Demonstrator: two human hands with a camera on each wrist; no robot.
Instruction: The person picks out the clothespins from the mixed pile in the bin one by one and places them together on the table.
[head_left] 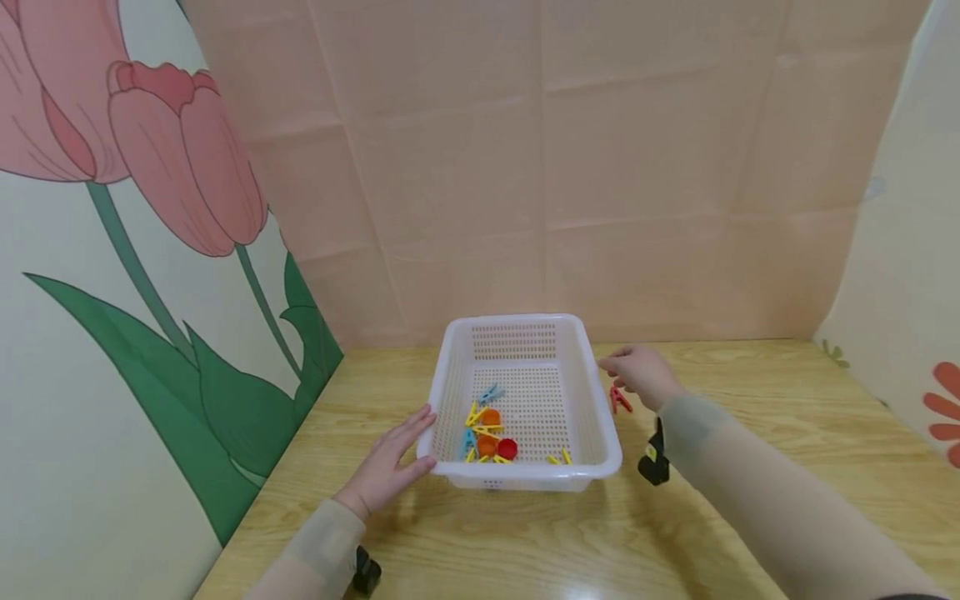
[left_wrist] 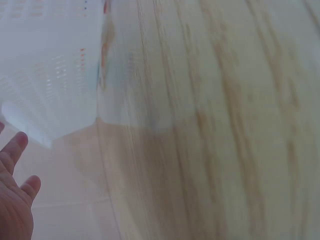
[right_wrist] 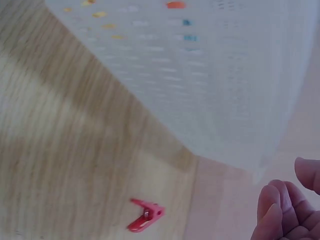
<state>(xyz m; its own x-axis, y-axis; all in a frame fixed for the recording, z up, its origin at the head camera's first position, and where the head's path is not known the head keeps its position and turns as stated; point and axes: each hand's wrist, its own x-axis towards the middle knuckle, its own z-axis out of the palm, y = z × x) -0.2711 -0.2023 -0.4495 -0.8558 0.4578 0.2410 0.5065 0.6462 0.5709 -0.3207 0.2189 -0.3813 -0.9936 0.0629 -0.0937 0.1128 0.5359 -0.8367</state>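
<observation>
A white perforated plastic basket (head_left: pixel 558 400) holds yellow clothespins (head_left: pixel 487 430), blue clothespins (head_left: pixel 491 394), orange round caps (head_left: pixel 491 417) and a red round cap (head_left: pixel 507 449). My left hand (head_left: pixel 390 462) touches the basket's left rim near the front corner, fingers extended and thumb spread. My right hand (head_left: pixel 643 373) is beside the right rim, its fingers loosely bent. In the right wrist view, that hand's thumb and fingers stand apart with nothing visible between them; whether they touch the rim I cannot tell. A red clothespin (right_wrist: pixel 146 216) lies on the table below the right hand, outside the basket.
The wood-grain table (head_left: pixel 510 542) runs back to a wall covered in pinkish-tan sheeting (head_left: pixel 540 167). A tulip-printed panel (head_left: pixel 165 333) borders the left side, and a pale flower-printed panel (head_left: pixel 900 292) the right.
</observation>
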